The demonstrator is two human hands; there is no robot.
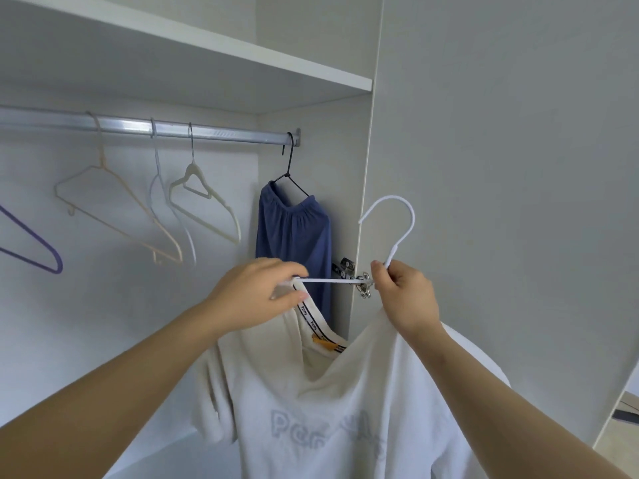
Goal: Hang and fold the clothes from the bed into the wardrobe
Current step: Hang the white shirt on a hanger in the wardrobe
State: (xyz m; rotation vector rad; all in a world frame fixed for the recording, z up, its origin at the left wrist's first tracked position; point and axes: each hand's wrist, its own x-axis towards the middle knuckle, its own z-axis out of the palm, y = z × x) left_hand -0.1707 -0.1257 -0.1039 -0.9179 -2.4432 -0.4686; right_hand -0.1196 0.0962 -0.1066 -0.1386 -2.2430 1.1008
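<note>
A cream white T-shirt (321, 409) with pale lettering hangs in front of me, partly on a white hanger (397, 233) whose hook points up. My left hand (256, 292) pinches the shirt's collar and the hanger's left arm. My right hand (404, 295) grips the hanger at the base of its hook, over the shirt's right shoulder. Both are held below the silver wardrobe rail (145, 127), near its right end.
Blue shorts (294, 236) hang on a black hanger (290, 160) at the rail's right end. Several bare hangers, cream (117, 209), white and purple (41, 250), hang further left. A white shelf (207, 46) runs above. The wardrobe door (501, 167) stands at right.
</note>
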